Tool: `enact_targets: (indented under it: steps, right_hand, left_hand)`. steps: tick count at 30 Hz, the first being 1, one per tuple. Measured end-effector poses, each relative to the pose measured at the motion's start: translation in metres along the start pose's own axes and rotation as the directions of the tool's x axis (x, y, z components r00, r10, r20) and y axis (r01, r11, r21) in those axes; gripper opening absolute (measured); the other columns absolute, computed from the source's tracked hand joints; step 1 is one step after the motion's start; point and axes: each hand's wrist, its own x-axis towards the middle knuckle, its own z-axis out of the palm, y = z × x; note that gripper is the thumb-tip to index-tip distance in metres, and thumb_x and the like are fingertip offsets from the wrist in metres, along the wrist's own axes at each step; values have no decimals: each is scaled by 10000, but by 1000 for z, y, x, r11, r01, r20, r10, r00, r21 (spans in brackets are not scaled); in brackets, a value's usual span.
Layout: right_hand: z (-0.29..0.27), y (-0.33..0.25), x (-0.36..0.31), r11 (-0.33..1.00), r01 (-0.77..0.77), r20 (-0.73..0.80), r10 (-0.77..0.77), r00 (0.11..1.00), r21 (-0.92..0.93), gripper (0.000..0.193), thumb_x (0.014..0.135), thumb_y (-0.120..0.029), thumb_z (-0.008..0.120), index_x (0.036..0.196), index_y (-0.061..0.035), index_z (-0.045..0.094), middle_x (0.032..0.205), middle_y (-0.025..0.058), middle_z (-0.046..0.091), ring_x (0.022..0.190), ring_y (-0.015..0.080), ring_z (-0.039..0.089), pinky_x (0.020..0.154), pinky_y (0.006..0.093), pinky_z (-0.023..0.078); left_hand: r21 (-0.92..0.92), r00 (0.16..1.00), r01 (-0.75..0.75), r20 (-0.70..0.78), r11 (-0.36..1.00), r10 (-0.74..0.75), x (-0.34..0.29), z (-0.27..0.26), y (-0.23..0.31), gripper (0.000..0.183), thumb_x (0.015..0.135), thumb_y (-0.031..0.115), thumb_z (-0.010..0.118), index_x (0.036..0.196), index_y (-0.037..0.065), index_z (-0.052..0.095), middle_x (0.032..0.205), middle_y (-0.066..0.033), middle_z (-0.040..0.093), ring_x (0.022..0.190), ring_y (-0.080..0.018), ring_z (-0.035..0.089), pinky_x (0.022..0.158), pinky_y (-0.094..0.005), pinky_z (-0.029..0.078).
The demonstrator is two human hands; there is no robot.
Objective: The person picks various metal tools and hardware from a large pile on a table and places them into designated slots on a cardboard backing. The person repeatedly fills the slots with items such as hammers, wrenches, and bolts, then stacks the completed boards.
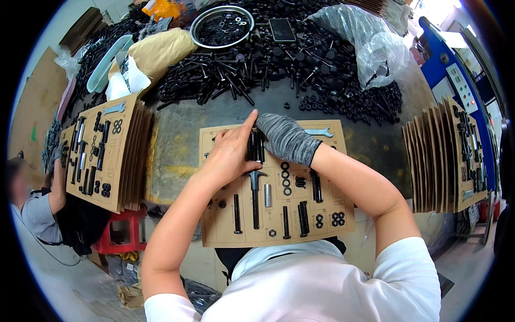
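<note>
- White shirt [332, 284], foremost.
- Left hand [229, 153]: thumb and forefinger spanning black bolts [253, 146] on brown card [219, 234]; grip unclear.
- Right hand [285, 137], gloved: alongside; grip hidden.
- Apparent step: seating bolts; next, careful alignment.

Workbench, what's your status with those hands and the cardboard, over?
Bare left hand, gloved right hand at black parts; grip unclear. Cardboard sheet underneath, silver tube lying on it. Hands partly block the view of those parts.
</note>
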Motion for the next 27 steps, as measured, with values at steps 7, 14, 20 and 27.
enact_targets:
  steps: [7,14,20,27]
  right_hand:
    - [-46,57,-27,984,102,-429,-155,890,-143,355,799,-102,680,1149,-63,638,1073,138,635,1017,307,608,954,398,489]
    - [-97,155,-67,851,-444,-356,338,871,-279,298,835,-155,698,1129,-126,667,1008,132,598,1001,313,608,882,407,503]
    - [-121,125,-125,906,-169,-410,333,849,388,244,838,-85,700,1076,-47,662,982,111,664,922,226,662,844,339,538]
    - [-84,77,-243,963,-121,-123,154,980,239,183,807,-68,707,988,-90,694,901,99,666,853,281,642,798,376,545]
  left_hand:
    - [23,992,47,-116,999,-44,31,-27,17,655,823,210,759,1386,55,464,1223,-156,575,1069,-307,592,990,-435,427]
    - [20,934,-151,-325,988,149,194,26,42,318,872,58,632,1188,87,622,1098,-156,612,927,-315,644,807,-406,520]
    - [280,949,-6,-301,960,94,282,78,63,331,905,43,497,1207,129,600,1078,-184,572,948,-351,655,796,-430,559]
    - [79,888,-161,-424,984,180,257,55,84,293,849,108,685,1128,58,612,888,-122,629,817,-277,666,709,-390,531]
